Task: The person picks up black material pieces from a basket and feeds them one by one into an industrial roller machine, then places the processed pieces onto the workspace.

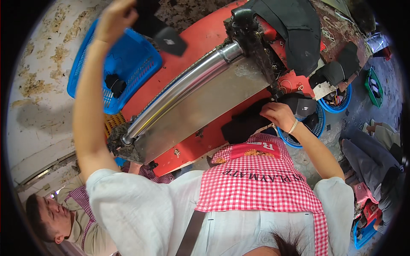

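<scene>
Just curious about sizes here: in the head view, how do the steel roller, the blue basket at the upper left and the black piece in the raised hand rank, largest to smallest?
1. Steel roller, longest by far.
2. Blue basket.
3. Black piece, held by the left hand; it is nearer the camera, so it may look bigger than it is.

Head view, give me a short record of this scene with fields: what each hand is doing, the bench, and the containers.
left hand: raised, gripping a flat black piece above the blue basket
right hand: lowered, resting on a dark piece at the bench edge
bench: red top carrying a long shiny metal roller and a flat metal plate
containers: rectangular blue basket holding a small black item; round blue basket beside the right hand, holding black pieces
clothing: red-and-white checked apron
</scene>
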Motion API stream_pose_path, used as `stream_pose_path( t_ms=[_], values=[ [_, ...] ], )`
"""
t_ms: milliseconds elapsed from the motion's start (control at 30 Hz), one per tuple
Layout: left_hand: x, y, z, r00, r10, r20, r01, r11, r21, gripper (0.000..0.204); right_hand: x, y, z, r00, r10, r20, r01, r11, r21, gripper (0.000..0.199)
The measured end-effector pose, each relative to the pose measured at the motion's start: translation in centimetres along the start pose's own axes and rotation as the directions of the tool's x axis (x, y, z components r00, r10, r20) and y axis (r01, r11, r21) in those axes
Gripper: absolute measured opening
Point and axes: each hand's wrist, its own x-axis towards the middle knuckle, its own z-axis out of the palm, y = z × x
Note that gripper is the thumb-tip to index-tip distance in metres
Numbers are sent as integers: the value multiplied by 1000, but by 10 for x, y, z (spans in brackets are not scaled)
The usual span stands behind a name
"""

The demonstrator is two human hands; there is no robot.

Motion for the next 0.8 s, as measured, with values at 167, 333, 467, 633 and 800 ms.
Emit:
stream_pose_path(
  t_ms=[167, 333, 467, 633, 800],
  values=[
    [-48, 88, 81, 962, -57, 267, 142, 939, -312, 14, 3, -6, -17, 998, 1, 70, -4, 999, 44, 11],
    [-73, 107, 79, 934, -149, 325, 269, 893, -362, 18, 28, -83, -75, 993, 82, -82, -20, 818, 575, 14],
    [-60, 120, 67, 926, -3, 377, 217, 823, -525, 29, 50, -105, -62, 834, 550, -42, -298, 515, 804, 12],
    [-69, 133, 76, 768, 108, 632, 289, 821, -492, 18, 65, -93, -16, 738, 675, -21, -317, 374, 872, 10],
    [-63, 131, 86, 718, -26, 696, 530, 669, -522, 33, 88, -103, -15, 772, 620, -142, -179, 426, 887, 10]
  ],
)
